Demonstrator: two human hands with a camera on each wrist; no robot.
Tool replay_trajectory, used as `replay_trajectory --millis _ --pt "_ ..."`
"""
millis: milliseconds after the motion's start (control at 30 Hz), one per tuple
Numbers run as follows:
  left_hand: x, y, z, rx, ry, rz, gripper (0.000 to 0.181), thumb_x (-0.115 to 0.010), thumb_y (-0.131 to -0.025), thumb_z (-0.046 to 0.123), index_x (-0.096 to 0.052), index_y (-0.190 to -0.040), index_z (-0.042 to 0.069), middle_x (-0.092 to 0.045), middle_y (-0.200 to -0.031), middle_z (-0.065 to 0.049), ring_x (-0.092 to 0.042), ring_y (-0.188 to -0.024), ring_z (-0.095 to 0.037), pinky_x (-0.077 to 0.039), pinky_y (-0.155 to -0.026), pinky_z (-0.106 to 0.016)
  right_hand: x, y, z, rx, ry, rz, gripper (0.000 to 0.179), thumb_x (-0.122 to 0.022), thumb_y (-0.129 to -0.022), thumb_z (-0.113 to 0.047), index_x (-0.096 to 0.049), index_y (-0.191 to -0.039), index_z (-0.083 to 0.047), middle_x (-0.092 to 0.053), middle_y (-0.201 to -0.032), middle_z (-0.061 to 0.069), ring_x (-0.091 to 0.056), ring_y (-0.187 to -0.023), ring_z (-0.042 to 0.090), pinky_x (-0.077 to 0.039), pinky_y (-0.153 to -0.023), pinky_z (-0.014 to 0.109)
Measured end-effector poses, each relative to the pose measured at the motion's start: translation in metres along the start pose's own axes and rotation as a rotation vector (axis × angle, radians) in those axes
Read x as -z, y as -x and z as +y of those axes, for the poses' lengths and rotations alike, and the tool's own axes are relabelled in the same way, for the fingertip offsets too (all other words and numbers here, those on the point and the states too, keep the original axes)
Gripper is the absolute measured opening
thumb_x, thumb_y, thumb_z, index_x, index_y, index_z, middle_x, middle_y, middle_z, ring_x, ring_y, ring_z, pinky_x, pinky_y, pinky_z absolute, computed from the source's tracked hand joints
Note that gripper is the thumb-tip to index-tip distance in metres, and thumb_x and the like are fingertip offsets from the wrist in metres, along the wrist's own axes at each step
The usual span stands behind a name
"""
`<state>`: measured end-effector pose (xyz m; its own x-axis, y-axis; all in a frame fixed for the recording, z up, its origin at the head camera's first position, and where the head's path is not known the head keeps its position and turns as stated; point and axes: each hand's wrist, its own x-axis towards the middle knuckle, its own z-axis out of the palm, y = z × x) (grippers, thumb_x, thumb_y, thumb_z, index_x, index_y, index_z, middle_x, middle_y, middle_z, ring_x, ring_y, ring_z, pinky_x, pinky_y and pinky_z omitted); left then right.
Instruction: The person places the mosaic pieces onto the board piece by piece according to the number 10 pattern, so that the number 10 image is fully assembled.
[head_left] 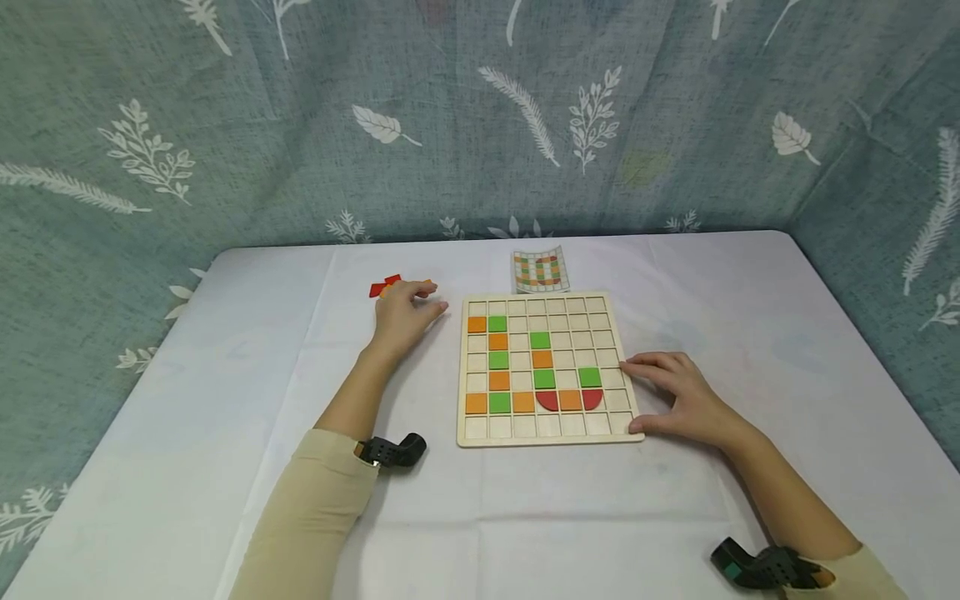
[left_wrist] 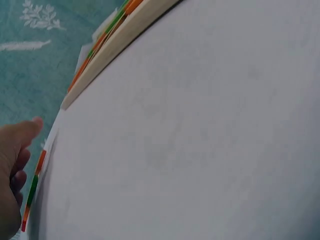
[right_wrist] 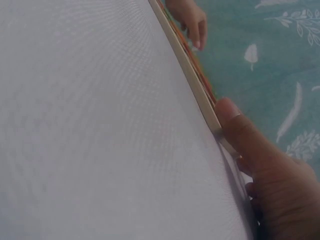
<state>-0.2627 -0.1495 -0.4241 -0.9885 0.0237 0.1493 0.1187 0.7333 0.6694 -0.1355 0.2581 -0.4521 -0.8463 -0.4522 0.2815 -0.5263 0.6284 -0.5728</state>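
A pale wooden grid board (head_left: pixel 558 427) lies flat on the table, with orange and green squares and two red rounded pieces in some of its cells. My right hand (head_left: pixel 686 400) rests at the board's right side; thumb and fingertips touch the edge, the thumb near the front corner, also seen in the right wrist view. Left of the board, my left hand (head_left: pixel 405 317) is over a small pile of loose pieces (head_left: pixel 377 290), red and orange ones showing. Thumb and fingers stand apart. The hand hides part of the pile, and whether a fingertip touches a piece is unclear.
A small printed card (head_left: pixel 540 270) with a coloured grid pattern lies just behind the board. White cloth covers the table (head_left: pixel 555 517). A blue-green curtain (head_left: pixel 450 150) with white leaf prints hangs behind it.
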Motion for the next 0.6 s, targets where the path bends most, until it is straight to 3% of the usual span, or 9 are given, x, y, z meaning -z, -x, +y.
replay_trajectory --millis 133,367,500,600 --pt "0.002 -0.004 -0.008 0.079 -0.083 0.063 0.042 -0.069 -0.083 0.03 -0.065 -0.12 0.01 -0.057 -0.117 -0.012 -0.044 -0.111 -0.034 -0.021 -0.093 -0.053 0.001 0.0 0.0 -0.001 -0.004 -0.002 0.077 -0.087 -0.061 -0.033 -0.059 -0.128 -0.01 -0.053 -0.128 0.011 -0.037 -0.115 0.028 -0.029 -0.088 0.047" --pt "0.004 -0.013 -0.013 0.175 -0.172 0.029 0.05 -0.065 -0.087 0.039 -0.059 -0.129 0.014 -0.047 -0.124 -0.02 -0.039 -0.114 -0.038 -0.018 -0.092 -0.054 0.001 0.0 -0.001 -0.016 0.003 -0.011 0.077 -0.087 -0.061 -0.034 -0.059 -0.129 -0.009 -0.052 -0.128 0.011 -0.037 -0.114 0.028 -0.03 -0.087 0.046" --pt "0.006 -0.017 -0.015 0.174 -0.198 0.006 0.043 -0.064 -0.088 0.038 -0.064 -0.123 0.015 -0.048 -0.121 -0.019 -0.039 -0.113 -0.038 -0.018 -0.092 -0.054 0.0 -0.001 -0.001 -0.017 0.004 -0.011 0.077 -0.087 -0.061 -0.035 -0.059 -0.128 -0.01 -0.053 -0.127 0.011 -0.038 -0.114 0.028 -0.03 -0.087 0.046" --pt "0.007 -0.017 -0.013 0.119 -0.204 0.004 0.037 -0.064 -0.088 0.036 -0.068 -0.117 0.012 -0.051 -0.117 -0.017 -0.041 -0.109 -0.036 -0.016 -0.092 -0.053 0.001 -0.001 -0.002 -0.011 0.006 -0.005 0.077 -0.087 -0.061 -0.035 -0.059 -0.128 -0.009 -0.053 -0.127 0.011 -0.038 -0.114 0.028 -0.03 -0.087 0.046"
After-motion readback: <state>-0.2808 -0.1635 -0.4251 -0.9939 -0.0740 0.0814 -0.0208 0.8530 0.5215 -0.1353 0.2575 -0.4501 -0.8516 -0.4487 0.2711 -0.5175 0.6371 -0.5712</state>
